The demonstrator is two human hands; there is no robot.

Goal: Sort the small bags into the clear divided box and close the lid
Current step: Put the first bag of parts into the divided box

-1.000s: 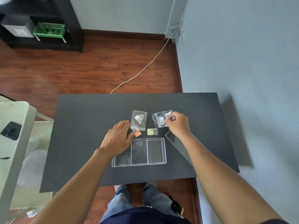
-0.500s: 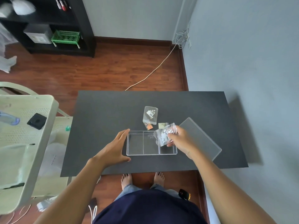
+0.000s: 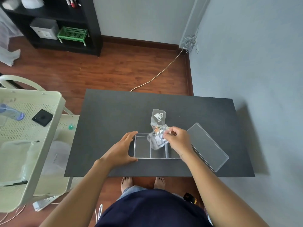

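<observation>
The clear divided box (image 3: pixel 142 146) lies on the black table (image 3: pixel 114 112), with three compartments side by side. My left hand (image 3: pixel 122 150) rests flat against the box's left end, fingers apart, holding nothing. My right hand (image 3: pixel 177 141) pinches a crumpled clear bag (image 3: pixel 157 140) that hangs over the middle compartment. Just beyond the box lies another clear bag (image 3: pixel 158 117) with white bits and a label. A small bag with orange contents (image 3: pixel 155 128) peeks out behind the held bag. The clear lid (image 3: pixel 208 145) lies flat to the right of the box.
A pale green perforated cart (image 3: pixel 24 128) stands left of the table with a bottle and a black object on it. A black shelf unit (image 3: pixel 65 25) with a green basket is at the far left. A cable runs across the wooden floor.
My right hand has carried the crumpled bag leftwards, from the right compartment to over the middle one. My left hand has closed in against the box's left end.
</observation>
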